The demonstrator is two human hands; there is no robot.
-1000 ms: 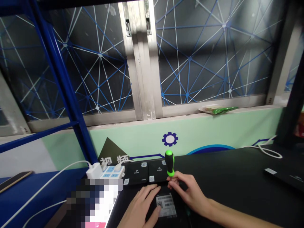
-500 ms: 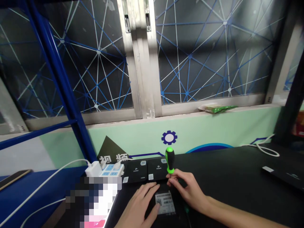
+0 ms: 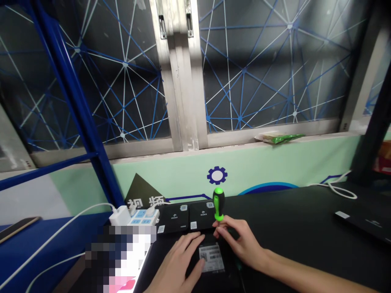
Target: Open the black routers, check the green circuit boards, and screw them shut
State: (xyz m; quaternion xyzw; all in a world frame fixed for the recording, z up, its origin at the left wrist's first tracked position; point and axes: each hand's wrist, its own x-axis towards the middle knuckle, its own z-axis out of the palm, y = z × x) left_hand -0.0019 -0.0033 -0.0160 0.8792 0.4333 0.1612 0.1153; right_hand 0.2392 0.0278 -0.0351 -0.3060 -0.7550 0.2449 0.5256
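Observation:
A black device with a printed label lies on the dark table below my hands. My left hand rests flat on its left side, fingers stretched out and thumb at the label's edge. Near the device's top right corner, the fingertips of my right hand pinch the shaft of a screwdriver. Its green and black handle stands upright above the fingers. The screwdriver's tip is hidden behind my fingers.
Two flat black boxes lie behind the device, against the wall. To their left is a power strip with white plugs. Another black box lies at the right, with a white cable behind it. A phone rests far left.
Both hands keep nearly the same places, and the screwdriver stays upright in my right fingers. The whole view has shifted very slightly.

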